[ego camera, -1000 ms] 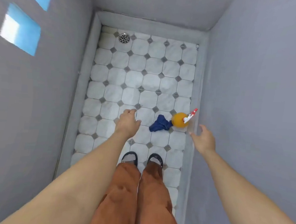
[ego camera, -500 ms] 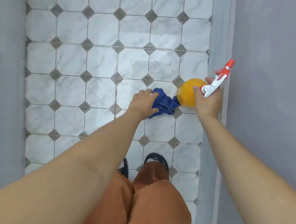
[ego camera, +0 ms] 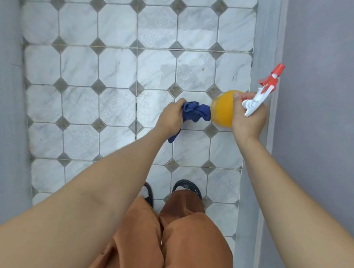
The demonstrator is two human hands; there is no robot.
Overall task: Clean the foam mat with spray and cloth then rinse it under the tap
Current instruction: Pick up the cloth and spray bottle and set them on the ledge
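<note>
Half a second on from merely touching them, the left hand [ego camera: 171, 117] now grips the crumpled blue cloth [ego camera: 196, 113] and the right hand [ego camera: 249, 116] holds the round orange spray bottle [ego camera: 222, 108] touching it, while the foam mat is out of view.

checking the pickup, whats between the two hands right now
In the head view, the blue cloth and the orange spray bottle, gripped by the left hand and right hand.

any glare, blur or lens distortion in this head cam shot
Head view: soft, even light; a pale sheen on the floor tiles above the blue cloth; forearms balloon toward the lower corners from the wide lens; spray bottle and both hands look sharp.
</note>
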